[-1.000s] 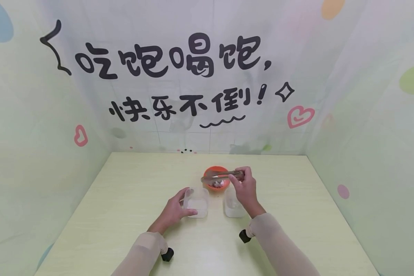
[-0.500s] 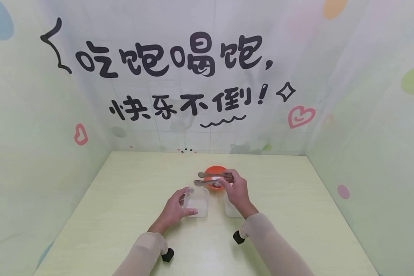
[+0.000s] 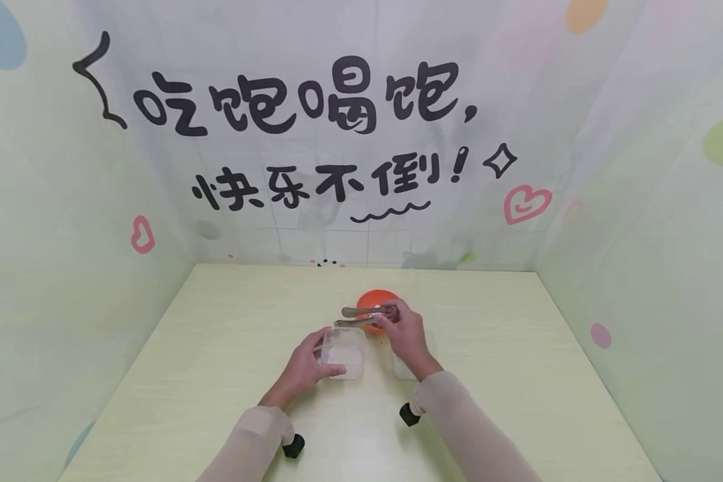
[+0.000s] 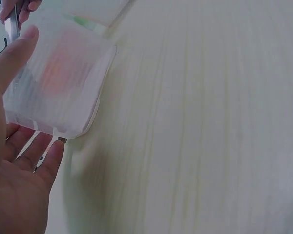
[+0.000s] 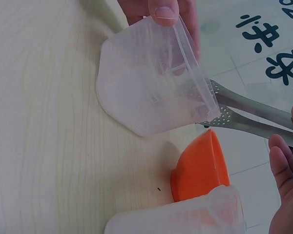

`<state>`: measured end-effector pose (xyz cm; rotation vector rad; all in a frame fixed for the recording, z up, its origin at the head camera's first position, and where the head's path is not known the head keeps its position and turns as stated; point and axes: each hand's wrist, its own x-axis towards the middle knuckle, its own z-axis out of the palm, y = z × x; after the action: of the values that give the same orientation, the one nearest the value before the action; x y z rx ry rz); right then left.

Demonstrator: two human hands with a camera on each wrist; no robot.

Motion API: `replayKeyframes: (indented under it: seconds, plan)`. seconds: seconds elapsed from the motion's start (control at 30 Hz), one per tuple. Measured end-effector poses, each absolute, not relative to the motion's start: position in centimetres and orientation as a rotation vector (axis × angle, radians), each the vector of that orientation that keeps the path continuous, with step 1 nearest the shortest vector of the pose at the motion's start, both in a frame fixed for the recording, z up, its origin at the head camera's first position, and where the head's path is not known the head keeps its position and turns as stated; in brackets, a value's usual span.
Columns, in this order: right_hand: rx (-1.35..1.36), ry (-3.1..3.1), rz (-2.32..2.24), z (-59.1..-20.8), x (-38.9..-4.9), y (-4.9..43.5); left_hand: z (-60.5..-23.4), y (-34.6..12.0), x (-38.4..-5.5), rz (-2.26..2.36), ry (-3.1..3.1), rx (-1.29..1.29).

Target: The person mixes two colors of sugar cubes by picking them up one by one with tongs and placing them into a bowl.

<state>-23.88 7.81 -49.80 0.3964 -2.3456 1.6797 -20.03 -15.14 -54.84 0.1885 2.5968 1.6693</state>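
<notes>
My left hand (image 3: 300, 369) grips a clear, frosted plastic container (image 3: 345, 358) from its left side, thumb at the near side and fingers round the back. In the right wrist view the container (image 5: 132, 83) appears with nothing distinct inside. My right hand (image 3: 408, 335) holds metal tongs (image 3: 360, 312) whose flat tips have small holes. Their two arms stand apart, and the tips reach the container's far rim. Behind, partly covered by the tongs and right hand, is an orange bowl (image 3: 375, 296) with some whitish bits.
A second frosted container (image 3: 404, 368) stands to the right, mostly under my right hand and wrist. In the right wrist view the orange bowl (image 5: 195, 170) stands between the two containers. The pale wooden table (image 3: 217, 321) meets printed fabric walls at the back and sides.
My right hand has carried the tongs left and nearer, from over the orange bowl to the held container's far rim. The tongs' tips have spread apart. My left hand has stayed in place.
</notes>
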Motion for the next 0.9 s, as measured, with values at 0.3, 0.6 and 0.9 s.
replayKeyframes:
  seconds: [0.3, 0.6, 0.9]
  plan:
    - [0.347, -2.397, 1.715, -49.7, -24.2, 7.1, -54.9, -15.1, -19.9, 1.668, 2.615, 0.173]
    - [0.266, -2.521, 1.615, -49.8, -24.6, 7.1, -54.9, -15.2, -20.0, 1.662, 2.608, 0.188]
    - [0.252, -2.678, 1.511, -49.4, -25.3, 7.4, -54.7, -15.2, -20.0, 1.639, 2.609, 0.17]
